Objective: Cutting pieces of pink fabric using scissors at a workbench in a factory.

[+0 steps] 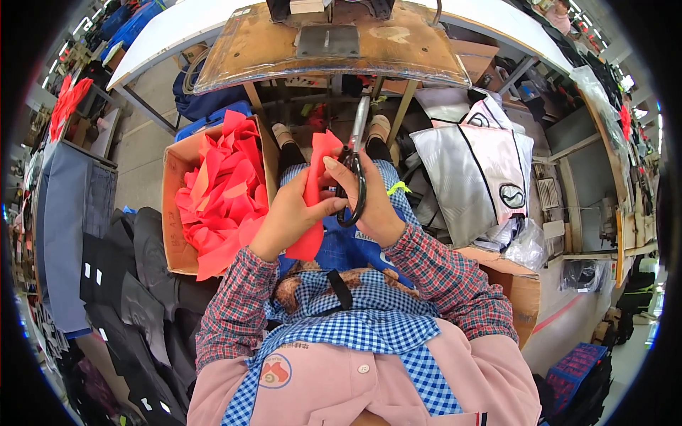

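A red fabric strip [307, 238] hangs over my lap, pinched in my left hand [291, 209]. My right hand [373, 202] is closed around a pair of scissors [361, 145] with black handles, and its fingertips also touch the strip's upper part. The metal blades point up and away from me, beside the strip rather than across it. To the left of my hands stands a cardboard box [172, 234] heaped with red fabric strips [224, 192].
A worn wooden sewing table [405, 42] stands ahead. Silver fabric panels with black edging [462, 167] are piled at the right, above a cardboard box [522, 295]. Black fabric pieces [135, 284] lie at the left. A blue checked apron [362, 326] covers my lap.
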`<state>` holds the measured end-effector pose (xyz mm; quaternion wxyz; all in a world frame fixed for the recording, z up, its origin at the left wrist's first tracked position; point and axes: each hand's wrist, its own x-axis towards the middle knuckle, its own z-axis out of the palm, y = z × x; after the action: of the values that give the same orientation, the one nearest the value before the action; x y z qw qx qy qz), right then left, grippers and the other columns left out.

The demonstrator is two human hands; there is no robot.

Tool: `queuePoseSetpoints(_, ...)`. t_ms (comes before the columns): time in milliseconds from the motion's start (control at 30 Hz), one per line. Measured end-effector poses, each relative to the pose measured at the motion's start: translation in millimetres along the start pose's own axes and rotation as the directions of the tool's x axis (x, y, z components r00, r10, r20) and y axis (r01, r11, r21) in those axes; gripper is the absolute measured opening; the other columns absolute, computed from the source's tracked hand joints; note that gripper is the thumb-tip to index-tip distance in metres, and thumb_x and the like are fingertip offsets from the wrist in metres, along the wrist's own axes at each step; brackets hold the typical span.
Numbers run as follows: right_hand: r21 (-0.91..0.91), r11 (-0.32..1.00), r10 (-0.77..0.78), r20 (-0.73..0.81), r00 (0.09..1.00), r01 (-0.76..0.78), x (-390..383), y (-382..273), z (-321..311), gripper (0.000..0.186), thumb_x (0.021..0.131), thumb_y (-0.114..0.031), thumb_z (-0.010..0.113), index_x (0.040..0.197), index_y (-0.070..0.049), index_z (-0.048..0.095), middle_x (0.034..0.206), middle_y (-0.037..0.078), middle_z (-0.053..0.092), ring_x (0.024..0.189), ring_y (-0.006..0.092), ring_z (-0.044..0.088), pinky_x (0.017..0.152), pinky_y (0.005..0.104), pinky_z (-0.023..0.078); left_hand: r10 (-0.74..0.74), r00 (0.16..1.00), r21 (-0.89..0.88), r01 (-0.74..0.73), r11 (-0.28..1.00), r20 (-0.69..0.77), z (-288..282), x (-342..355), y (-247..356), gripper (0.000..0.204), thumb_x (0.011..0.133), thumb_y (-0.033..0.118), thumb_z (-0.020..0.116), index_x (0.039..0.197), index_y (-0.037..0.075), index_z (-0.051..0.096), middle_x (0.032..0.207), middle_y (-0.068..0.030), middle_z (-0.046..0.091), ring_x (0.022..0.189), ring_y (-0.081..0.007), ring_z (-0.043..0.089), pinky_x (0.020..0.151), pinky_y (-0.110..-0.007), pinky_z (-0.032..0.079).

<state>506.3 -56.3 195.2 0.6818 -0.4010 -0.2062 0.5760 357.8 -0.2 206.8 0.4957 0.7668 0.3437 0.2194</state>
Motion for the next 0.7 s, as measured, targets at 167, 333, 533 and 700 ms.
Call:
queuePoseSetpoints(167,-0.152,0.988,0.043,0.046,0.998,-0.035,-8,-10,-13,0.041,0.098,-0.031,0.067,0.126,-0.005,0.052,0.096,0.003,0.06,0.079,0.0082,0.063,0.067,0.0234,0.055,-0.108,0.99,-0.388,0.134,0.912,0.087,-8,3,-20,0.044,0.099,0.029,0.066,0.132,0.002,0.056,0.11,-0.003,0.067,0.097,-0.0078,0.061,0.084,-0.025,0.051)
queuePoseSetpoints(333,-0.584,0.795,-0.022,0.241,0.97,0.164,-12,-45,-44,0.037,0.102,-0.03,0.061,0.128,-0.006,0.052,0.086,0.003,0.055,0.074,0.01,0.055,0.065,0.0257,0.048,-0.09,0.992,-0.271,0.11,0.956,0.083,-28,-1,-19,0.041,0.099,0.03,0.067,0.126,0.0,0.061,0.101,-0.0015,0.067,0.092,-0.0079,0.06,0.082,-0.025,0.05)
queuePoseSetpoints(533,-0.848,0.031,-0.016,0.529,0.848,0.529,-12,-116,-69,0.053,0.086,-0.038,0.078,0.123,-0.006,0.057,0.095,0.008,0.059,0.084,0.0224,0.061,0.072,0.0341,0.05,-0.072,0.958,-0.053,0.09,0.995,0.278,-39,-4,-1,0.038,0.095,0.021,0.07,0.126,0.0,0.063,0.096,-0.0024,0.068,0.088,-0.0082,0.06,0.08,-0.027,0.051)
queuePoseSetpoints(700,-0.728,-0.195,0.203,0.626,0.753,0.657,-8,-145,-71,0.059,0.08,-0.043,0.081,0.12,-0.006,0.059,0.097,0.01,0.061,0.09,0.0284,0.064,0.076,0.0388,0.052,-0.026,0.916,-0.035,0.043,0.998,0.401,-38,-2,7,0.035,0.095,0.014,0.069,0.126,0.0,0.064,0.094,-0.0023,0.067,0.085,-0.0075,0.059,0.077,-0.026,0.05)
